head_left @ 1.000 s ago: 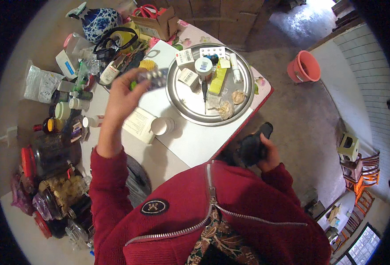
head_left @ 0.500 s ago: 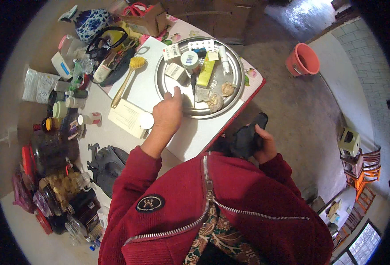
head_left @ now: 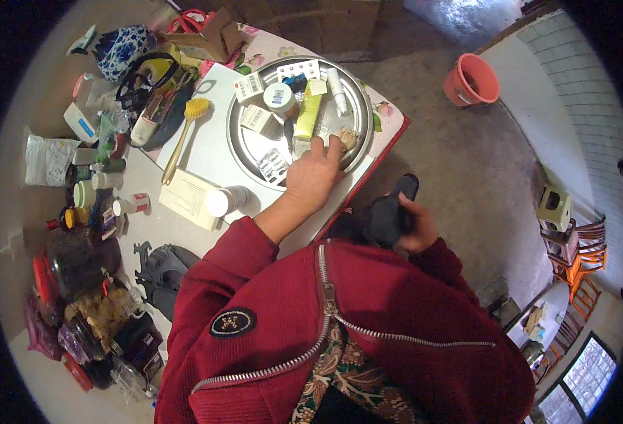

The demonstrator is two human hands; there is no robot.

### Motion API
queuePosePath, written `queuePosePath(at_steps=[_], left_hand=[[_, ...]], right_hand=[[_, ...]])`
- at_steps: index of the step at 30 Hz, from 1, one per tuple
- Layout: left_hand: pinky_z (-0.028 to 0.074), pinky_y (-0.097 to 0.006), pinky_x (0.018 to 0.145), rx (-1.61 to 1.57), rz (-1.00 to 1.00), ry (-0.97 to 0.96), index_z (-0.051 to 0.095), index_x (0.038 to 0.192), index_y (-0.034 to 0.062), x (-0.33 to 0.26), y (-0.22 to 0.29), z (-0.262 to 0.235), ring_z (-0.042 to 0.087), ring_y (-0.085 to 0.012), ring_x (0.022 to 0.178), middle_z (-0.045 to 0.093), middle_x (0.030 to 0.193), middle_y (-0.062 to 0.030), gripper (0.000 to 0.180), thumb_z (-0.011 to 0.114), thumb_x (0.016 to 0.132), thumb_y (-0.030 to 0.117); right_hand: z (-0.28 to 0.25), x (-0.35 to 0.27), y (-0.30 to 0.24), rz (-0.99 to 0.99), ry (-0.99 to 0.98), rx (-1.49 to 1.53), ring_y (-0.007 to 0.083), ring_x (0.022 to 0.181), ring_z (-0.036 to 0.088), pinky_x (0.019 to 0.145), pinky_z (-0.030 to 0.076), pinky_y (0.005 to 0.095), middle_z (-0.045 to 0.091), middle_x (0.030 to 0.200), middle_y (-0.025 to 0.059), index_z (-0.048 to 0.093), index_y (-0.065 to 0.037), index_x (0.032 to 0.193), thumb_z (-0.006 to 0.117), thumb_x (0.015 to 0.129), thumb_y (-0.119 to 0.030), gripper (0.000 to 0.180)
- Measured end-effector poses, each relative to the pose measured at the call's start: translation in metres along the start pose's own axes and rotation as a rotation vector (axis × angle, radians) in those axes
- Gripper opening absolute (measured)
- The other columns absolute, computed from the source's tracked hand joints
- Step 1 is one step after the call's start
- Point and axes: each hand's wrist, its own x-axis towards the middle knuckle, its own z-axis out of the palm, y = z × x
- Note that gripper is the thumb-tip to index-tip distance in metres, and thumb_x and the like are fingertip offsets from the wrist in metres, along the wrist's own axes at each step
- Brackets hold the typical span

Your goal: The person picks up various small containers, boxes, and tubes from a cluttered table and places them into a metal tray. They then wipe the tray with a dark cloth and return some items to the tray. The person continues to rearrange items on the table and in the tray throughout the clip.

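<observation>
Tray (head_left: 244, 152) — round metal one, upper centre of the frame on the white table (head_left: 216, 159), crowded with small boxes, a blister strip (head_left: 274, 165), a yellow-green box (head_left: 307, 117) and a white tube (head_left: 337, 92), likely grouped there to stay within easy reach. Left hand (head_left: 313, 177) lies palm-down on its lower right rim, fingers loosely spread over the items, grasping nothing I can make out. Right hand (head_left: 414, 225), right of centre off the table edge, is clenched round a dark object (head_left: 388, 212) — held low, clear of the clutter.

Left hand (head_left: 313, 177) stretched far forward, palm down, fingers spread and lowered flat. Left forearm bare below a pushed-up red sleeve. Right hand (head_left: 412, 225) kept near the body, fingers curled in a closed grip.
</observation>
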Motion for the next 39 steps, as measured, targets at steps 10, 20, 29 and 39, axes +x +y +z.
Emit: queuePosePath(at_steps=[10,20,29,39], left_hand=[[0.049,-0.045,0.077,-0.438,-0.07,0.08,0.04,0.129,0.0074,-0.023,-0.001,-0.03,0.058,-0.0398,0.092,0.051,0.107,-0.0216,0.062,0.065,0.073,0.015],[0.048,-0.041,0.077,-0.812,-0.556,0.018,0.032,0.132,0.0003,-0.167,-0.056,-0.021,0.055,-0.0348,0.086,0.047,0.099,-0.0189,0.068,0.055,0.068,-0.005],[0.044,-0.033,0.061,-2.64,-0.697,0.194,0.034,0.134,-0.0049,-0.184,-0.067,-0.03,0.053,-0.0209,0.074,0.053,0.088,-0.0128,0.061,0.053,0.076,0.0],[0.051,-0.029,0.06,-1.66,-0.919,0.441,0.045,0.122,0.0014,-0.227,-0.111,-0.058,0.06,-0.0176,0.078,0.059,0.098,-0.0094,0.042,0.061,0.085,0.009]], right_hand=[[-0.005,0.001,-0.005,-0.073,0.106,-0.177,0.0275,0.101,0.06,0.092,0.047,0.0416,0.063,0.11,0.0115,0.058,-0.002,0.112,0.057,0.09,-0.034,0.038],[0.004,0.008,-0.004,-0.065,0.175,-0.231,0.0269,0.102,0.059,0.095,0.045,0.0412,0.063,0.109,0.0111,0.058,-0.003,0.111,0.057,0.09,-0.032,0.036],[0.004,0.007,0.004,-0.087,0.129,-0.392,0.0234,0.102,0.059,0.094,0.045,0.0381,0.062,0.109,0.0108,0.056,0.002,0.113,0.057,0.091,-0.021,0.032],[0.018,-0.002,0.025,-0.197,0.197,-0.337,0.026,0.105,0.058,0.097,0.045,0.0398,0.062,0.11,0.0128,0.056,0.003,0.113,0.055,0.091,-0.02,0.031]])
